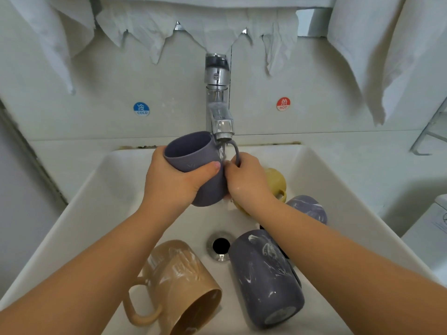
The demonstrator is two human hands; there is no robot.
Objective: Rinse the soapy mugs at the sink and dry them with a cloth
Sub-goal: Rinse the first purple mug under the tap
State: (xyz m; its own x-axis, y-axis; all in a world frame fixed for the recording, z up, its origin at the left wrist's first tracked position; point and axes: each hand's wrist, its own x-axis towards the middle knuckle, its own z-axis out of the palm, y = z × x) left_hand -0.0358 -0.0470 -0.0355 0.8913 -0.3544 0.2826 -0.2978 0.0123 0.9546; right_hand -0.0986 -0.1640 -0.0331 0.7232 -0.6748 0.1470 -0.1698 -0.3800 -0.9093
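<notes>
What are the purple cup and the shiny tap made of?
The purple mug, held by both hands, looks like matte-glazed ceramic: thick wall, dull even colour, though it could be hard plastic. The tap looks like chrome-plated metal: mirror-bright with sharp reflections.

Place: a washroom or utility corner, probably domestic.
Evidence: white basin (314, 170), chrome tap (219, 110), COLD sticker (141, 109), HOT sticker (283, 104), cloths (198, 25) hung above.

At frame centre, the matt, smooth purple ceramic-looking mug (193, 165) sits under a glossy chrome metal tap (219, 105). The smooth white glazed sink (96, 189) shines faintly. Crumpled white cloths (198, 27) hang along the top, soft and creased.
</notes>
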